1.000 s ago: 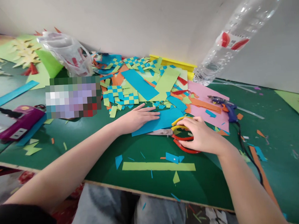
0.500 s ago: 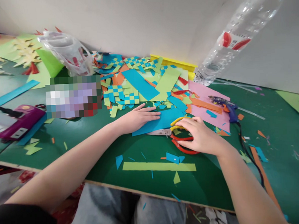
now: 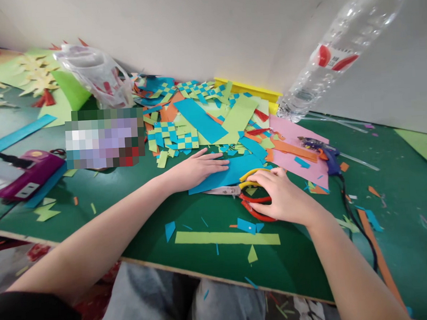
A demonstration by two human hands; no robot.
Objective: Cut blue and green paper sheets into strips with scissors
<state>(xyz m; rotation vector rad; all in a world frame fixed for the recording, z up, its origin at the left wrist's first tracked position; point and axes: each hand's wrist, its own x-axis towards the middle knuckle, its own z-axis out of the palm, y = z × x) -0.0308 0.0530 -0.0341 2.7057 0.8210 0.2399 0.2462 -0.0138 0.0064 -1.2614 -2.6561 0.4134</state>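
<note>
So there's a big green table (image 3: pixel 131 231) with a clear bottle (image 3: pixel 328 65) leaning at the back; can't tell if there's any liquid in it. A plastic bag (image 3: pixel 94 75) sits to the left with what looks like a cup inside, and a yellow tray (image 3: pixel 249 89) edge pokes out behind the paper pile, contents hidden.

The blue sheet (image 3: pixel 237 169) is right in front of the person, pressed down by the left hand (image 3: pixel 192 173), palm down, fingers spread. Right hand (image 3: pixel 289 196) has its fingers and thumb around the handles of the scissors (image 3: pixel 235 191), blades together along the sheet's near edge. Seems like a steadying and lining-up step; a clean snip would call for flat paper and fingers clear. Nearer the person: a green strip (image 3: pixel 226 237) and tiny blue scraps (image 3: pixel 246 225).
</note>
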